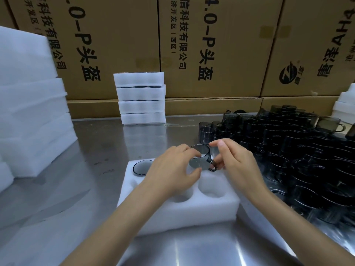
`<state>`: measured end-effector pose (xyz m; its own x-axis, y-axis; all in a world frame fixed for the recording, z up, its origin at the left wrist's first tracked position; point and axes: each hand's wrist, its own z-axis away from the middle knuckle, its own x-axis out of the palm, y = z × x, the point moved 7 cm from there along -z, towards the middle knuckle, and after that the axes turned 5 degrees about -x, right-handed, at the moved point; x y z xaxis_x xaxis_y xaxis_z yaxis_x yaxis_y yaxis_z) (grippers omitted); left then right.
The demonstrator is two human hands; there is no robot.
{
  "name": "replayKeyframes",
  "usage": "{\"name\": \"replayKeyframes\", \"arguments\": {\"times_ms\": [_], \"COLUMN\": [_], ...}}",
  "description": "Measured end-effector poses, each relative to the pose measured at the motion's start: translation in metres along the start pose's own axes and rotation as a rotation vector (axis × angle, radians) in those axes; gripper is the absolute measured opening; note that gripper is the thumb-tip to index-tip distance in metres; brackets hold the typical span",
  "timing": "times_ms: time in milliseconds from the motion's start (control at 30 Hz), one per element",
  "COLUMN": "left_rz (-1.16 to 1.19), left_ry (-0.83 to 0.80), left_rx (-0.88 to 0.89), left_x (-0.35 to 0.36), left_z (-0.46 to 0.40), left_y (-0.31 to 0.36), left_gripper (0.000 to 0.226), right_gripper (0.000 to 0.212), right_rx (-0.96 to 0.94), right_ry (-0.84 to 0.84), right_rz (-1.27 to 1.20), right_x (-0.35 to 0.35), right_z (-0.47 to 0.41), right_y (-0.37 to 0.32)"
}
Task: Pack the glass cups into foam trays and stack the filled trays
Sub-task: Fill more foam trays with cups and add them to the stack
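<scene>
We stand at a steel counter before cardboard boxes; fingers of both hands clamp a smoky cup over the foam tray.

— What is held over the foam tray?
— A smoky glass cup is gripped by the left hand; its handle is pinched by the right hand.
— And elsewhere on the bench?
— One seated cup, four stacked trays, and massed loose cups are seen.
</scene>
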<state>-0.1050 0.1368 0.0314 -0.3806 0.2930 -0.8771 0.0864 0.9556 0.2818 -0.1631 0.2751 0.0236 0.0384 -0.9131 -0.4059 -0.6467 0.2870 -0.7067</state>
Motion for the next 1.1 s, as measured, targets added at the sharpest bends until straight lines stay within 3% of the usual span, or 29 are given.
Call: {"name": "replayKeyframes", "arguments": {"times_ms": [133,367,533,667,933,1100], "left_rz": [0.002,0.006,-0.058,-0.076,-0.037,0.155], "left_ry": [-0.010,0.027,-0.281,-0.365,-0.319,-0.093], "left_rx": [0.012,0.046,0.008,-0.024,-0.017,-0.053], "left_x": [0.000,-0.002,0.027,0.033,0.031,0.013], "left_z": [-0.002,0.000,0.013,0.014,0.015,0.017], "left_y": [-0.001,0.004,0.007,0.002,0.002,-0.003], "left_gripper": [0.031,0.039,0.061,0.063,0.059,0.044], "right_gripper": [0.022,0.042,0.049,0.055,0.040,0.028], "right_rx": [-0.077,-0.171,-0.121,-0.033,-0.050,-0.189], "right_ry": [0.033,-0.286,-0.288,-0.349,-0.305,-0.091], "right_rz": [0.019,0.120,0.255,0.347,0.300,0.551], "right_x": [-0.003,0.015,0.011,0.016,0.014,-0.004], "right_z": [-0.002,-0.002,0.000,-0.002,0.002,-0.002], "right_y": [-0.004,0.004,0.017,0.026,0.025,0.007]}}
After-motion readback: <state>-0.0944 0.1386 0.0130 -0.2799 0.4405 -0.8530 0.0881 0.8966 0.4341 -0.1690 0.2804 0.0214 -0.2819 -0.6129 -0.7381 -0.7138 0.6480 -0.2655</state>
